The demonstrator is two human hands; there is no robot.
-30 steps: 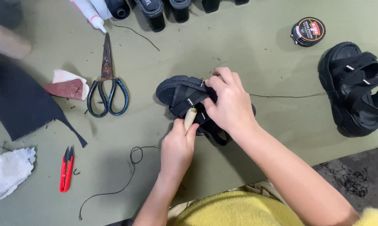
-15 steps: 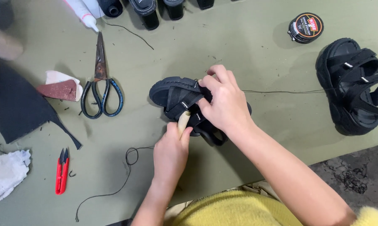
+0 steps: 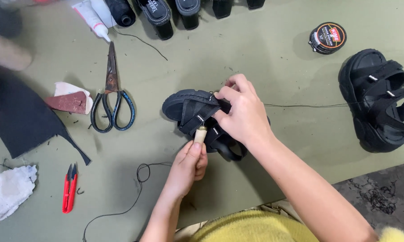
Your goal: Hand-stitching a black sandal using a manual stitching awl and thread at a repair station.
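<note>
Nearest, the left hand (image 3: 189, 163) grips a wooden-handled awl (image 3: 200, 134), its tip against the black sandal (image 3: 197, 112) at mid-table. The right hand (image 3: 242, 112) pinches the sandal's strap (image 3: 197, 110). Farther left lie scissors (image 3: 111, 96); far right, a round polish tin (image 3: 327, 37).

round black polish tin (image 3: 327, 37), orange-labelled lid, white glue tube (image 3: 91, 18)

Black sandal (image 3: 191, 107) on green table (image 3: 255, 58), pinned by right hand (image 3: 242, 114); left hand (image 3: 188, 163) grips wooden-handled awl (image 3: 200, 133); scissors (image 3: 110, 96) nearby.
</note>
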